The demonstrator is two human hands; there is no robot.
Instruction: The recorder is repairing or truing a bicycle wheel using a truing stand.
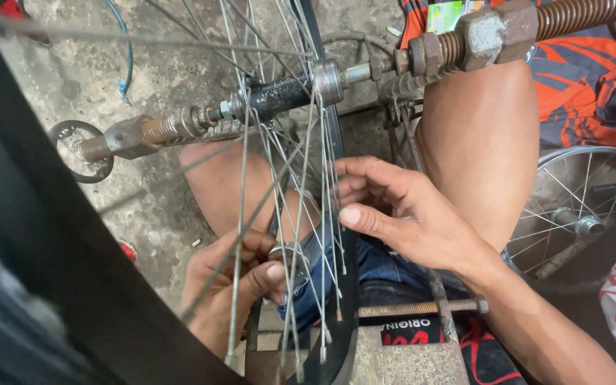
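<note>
While the wheel (322, 214) hangs by its hub (279, 96) in the stand (507, 28) between my knees, my left hand (233, 285) pinches a small metal tool (284, 252) at the thin, springy spokes (326, 235), and my right hand (401, 210), holding nothing, fingers them mid-length.

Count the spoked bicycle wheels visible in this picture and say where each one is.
2: one wheel in the stand at centre, with the left hand and right hand on its spokes; a second wheel at right. Others may be hidden.
</note>
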